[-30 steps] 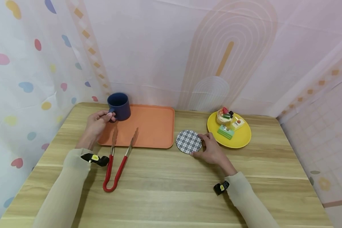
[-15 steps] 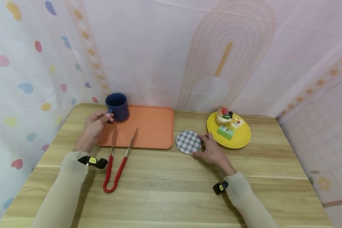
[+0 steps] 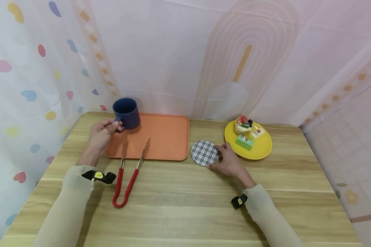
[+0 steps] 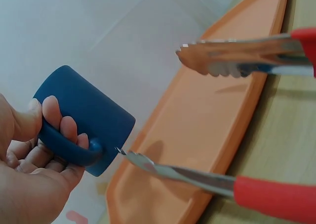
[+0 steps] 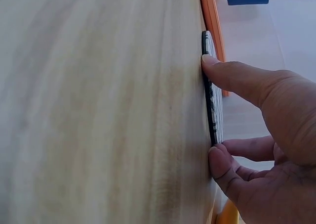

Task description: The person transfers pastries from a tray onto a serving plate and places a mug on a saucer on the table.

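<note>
A dark blue mug (image 3: 128, 115) is upright above the left end of the orange tray (image 3: 167, 137), in the head view. My left hand (image 3: 103, 135) grips it by its handle (image 4: 71, 147), fingers curled through the loop in the left wrist view. A shadow falls on the tray below the mug. My right hand (image 3: 228, 161) pinches the round plaid coaster (image 3: 204, 153) by its right edge, thumb and fingers on its rim. In the right wrist view the coaster (image 5: 214, 95) shows edge-on, flat and close to the wooden table.
Red-handled tongs (image 3: 131, 183) lie spread, their metal tips over the tray's front left edge, near my left wrist. A yellow plate (image 3: 259, 151) with a fruit tart (image 3: 243, 126) and two small cake slices sits right of the coaster. A patterned cloth (image 3: 160, 61) hangs behind the table.
The mug, held in my left hand, has shifted slightly left and up. My right hand and the coaster have stayed in place.
</note>
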A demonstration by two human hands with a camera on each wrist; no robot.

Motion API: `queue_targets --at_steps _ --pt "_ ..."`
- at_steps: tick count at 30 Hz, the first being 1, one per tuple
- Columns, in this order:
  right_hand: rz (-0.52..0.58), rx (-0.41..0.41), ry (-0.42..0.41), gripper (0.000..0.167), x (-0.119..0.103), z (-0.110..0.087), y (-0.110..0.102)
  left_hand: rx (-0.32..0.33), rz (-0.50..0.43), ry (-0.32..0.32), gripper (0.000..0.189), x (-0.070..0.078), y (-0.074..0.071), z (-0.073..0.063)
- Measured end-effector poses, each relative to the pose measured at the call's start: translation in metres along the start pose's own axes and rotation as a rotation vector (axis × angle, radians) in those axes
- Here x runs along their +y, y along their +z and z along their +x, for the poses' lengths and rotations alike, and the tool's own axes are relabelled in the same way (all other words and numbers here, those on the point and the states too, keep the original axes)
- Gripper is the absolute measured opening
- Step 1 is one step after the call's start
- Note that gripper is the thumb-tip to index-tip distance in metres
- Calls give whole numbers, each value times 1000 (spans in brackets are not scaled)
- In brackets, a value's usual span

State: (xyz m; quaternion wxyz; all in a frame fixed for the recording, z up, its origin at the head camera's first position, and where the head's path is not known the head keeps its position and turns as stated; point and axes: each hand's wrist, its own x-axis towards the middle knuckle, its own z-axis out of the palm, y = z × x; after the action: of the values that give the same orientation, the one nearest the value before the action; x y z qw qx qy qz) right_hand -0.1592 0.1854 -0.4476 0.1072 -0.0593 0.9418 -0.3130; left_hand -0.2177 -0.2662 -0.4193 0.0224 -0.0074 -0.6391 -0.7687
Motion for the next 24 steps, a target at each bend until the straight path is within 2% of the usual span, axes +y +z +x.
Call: queue_targets --at_steps 19,24 --pt "7 -6 -10 90 0 1 0 -61 22 32 9 17 21 -13" --pt "19 -4 -8 90 1 -1 0 -77 -7 51 10 20 28 -18"
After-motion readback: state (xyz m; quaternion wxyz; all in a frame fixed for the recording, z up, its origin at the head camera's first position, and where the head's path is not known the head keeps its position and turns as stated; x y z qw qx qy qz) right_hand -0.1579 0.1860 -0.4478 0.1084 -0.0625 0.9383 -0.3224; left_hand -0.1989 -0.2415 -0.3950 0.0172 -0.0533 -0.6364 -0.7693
